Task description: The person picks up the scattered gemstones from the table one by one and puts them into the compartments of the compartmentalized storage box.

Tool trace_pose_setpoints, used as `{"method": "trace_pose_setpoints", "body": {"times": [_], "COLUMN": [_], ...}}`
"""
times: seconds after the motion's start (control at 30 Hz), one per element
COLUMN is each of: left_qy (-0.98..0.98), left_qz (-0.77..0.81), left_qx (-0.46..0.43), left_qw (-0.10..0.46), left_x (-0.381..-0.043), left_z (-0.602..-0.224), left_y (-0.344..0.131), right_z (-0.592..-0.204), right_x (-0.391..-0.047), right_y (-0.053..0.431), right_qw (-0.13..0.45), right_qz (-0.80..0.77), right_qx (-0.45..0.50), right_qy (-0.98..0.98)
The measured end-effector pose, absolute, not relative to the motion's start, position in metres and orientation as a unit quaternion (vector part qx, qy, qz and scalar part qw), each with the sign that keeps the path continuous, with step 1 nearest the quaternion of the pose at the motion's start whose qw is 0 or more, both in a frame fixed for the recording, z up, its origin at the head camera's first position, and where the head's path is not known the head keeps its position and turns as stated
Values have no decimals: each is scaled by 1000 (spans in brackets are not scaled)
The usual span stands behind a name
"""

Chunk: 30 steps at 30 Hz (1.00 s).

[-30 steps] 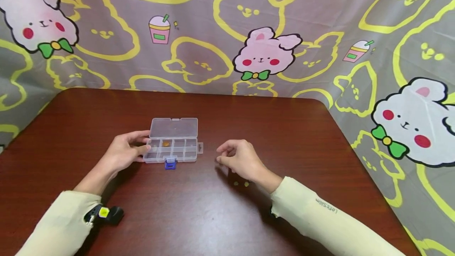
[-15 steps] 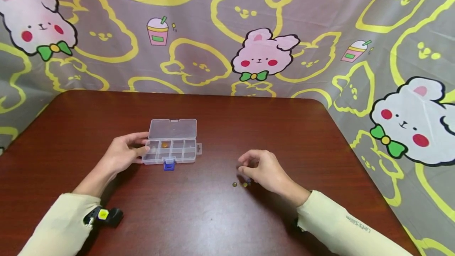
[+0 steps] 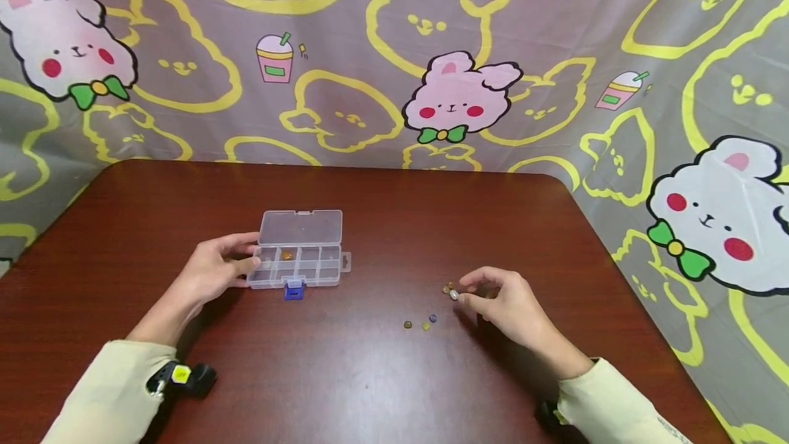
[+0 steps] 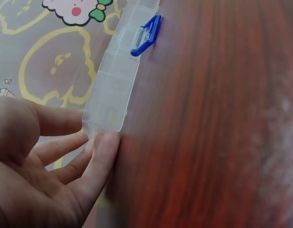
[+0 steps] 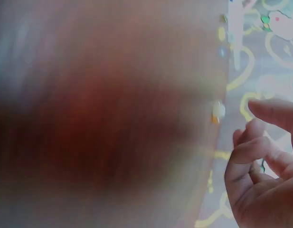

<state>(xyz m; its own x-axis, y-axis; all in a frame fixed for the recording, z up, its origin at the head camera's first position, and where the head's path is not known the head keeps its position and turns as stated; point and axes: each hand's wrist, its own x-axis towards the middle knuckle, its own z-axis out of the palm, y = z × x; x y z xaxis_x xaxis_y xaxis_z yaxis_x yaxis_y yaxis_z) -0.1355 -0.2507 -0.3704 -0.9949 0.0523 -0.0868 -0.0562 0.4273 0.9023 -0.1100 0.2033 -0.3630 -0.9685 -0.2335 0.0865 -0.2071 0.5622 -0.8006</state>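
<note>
My left hand (image 3: 216, 269) grips the left end of a clear plastic compartment box (image 3: 301, 228), thumb on the near side. The box's lid stands open at the back and its blue latch (image 3: 294, 290) hangs at the front. An amber bead (image 3: 286, 255) lies in a back-row compartment. In the left wrist view, fingertips press the end wall of the box (image 4: 113, 85). My right hand (image 3: 514, 307) hovers at a white bead (image 3: 454, 294), thumb and forefinger apart. Small amber beads (image 3: 447, 288) lie beside it. The right wrist view shows nothing between those fingers.
Nearer the front lie an olive bead (image 3: 407, 325), a yellow bead (image 3: 426, 327) and a blue bead (image 3: 433, 318). All rest on a dark red-brown wooden table (image 3: 370, 389). A printed curtain (image 3: 345, 33) hangs behind and to the right.
My right hand has moved right and toward me, away from the box, uncovering the loose beads. The left hand stays on the box.
</note>
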Motion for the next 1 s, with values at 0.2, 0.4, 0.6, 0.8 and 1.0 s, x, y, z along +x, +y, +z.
{"method": "trace_pose_setpoints", "body": {"times": [0.2, 0.4, 0.6, 0.8, 1.0], "left_qy": [845, 847, 846, 851, 851], "left_qz": [531, 527, 529, 522, 521], "left_qx": [-10, -16, -14, -16, -18], "left_qw": [58, 64, 62, 61, 67], "left_x": [-135, -136, -138, -138, -138], "left_z": [-370, -370, -370, -370, -370], "left_y": [-251, -253, -254, -253, -251], "right_z": [-363, -367, -370, -372, -373], "right_x": [-111, -113, -118, -122, -125], "right_y": [216, 218, 216, 213, 207], "right_qw": [40, 69, 73, 50, 43], "right_qz": [-456, -441, -415, -390, -371], "right_qx": [-111, -102, -109, -140, -147], "right_qy": [882, 889, 900, 909, 916]}}
